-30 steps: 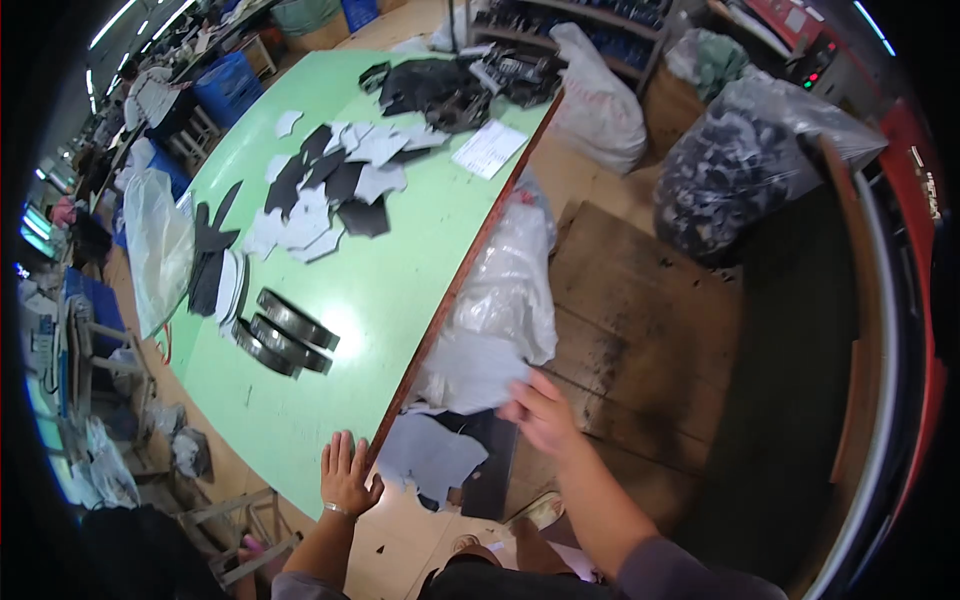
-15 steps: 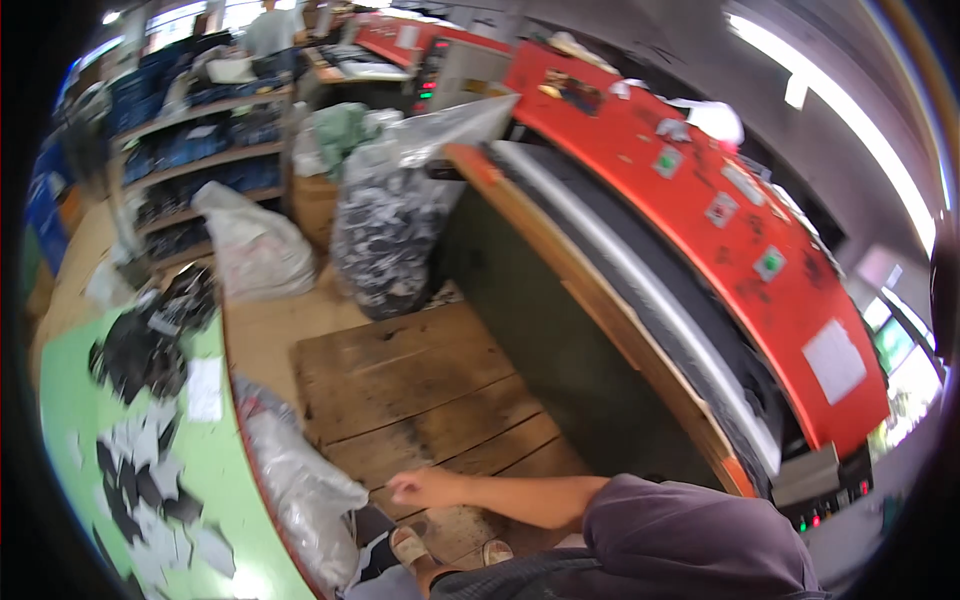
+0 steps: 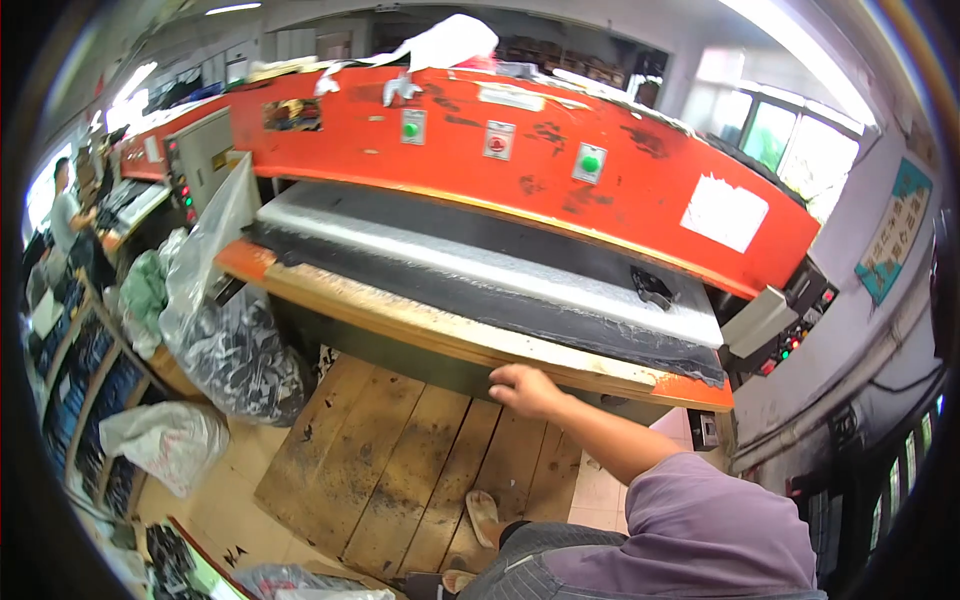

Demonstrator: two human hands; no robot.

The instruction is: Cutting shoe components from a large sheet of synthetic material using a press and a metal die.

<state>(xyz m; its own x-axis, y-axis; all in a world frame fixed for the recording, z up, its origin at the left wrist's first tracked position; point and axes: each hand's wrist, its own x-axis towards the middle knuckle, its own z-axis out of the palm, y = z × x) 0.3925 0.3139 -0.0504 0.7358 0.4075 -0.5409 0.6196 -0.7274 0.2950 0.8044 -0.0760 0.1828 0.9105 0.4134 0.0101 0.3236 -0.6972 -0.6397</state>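
My right hand is in front of the long press machine, just below its wooden front edge. Its fingers curl loosely inward, and nothing shows in them. Whether it touches the edge I cannot tell. Behind the edge lies the press bed, with a dark sheet and a pale grey strip running along it. A small black scrap rests toward the bed's right end. Above it stretches the machine's red beam with green and red buttons. My left hand is out of view.
Wooden boards lie under my feet. At left stand a clear bag of dark scraps, a white sack and a shelf of dark blue goods. A green table corner shows lower left. Far left, another person stands.
My view has swung right, from the green table toward the press. My right hand, earlier over the boards near the plastic bag, is now by the press's front edge.
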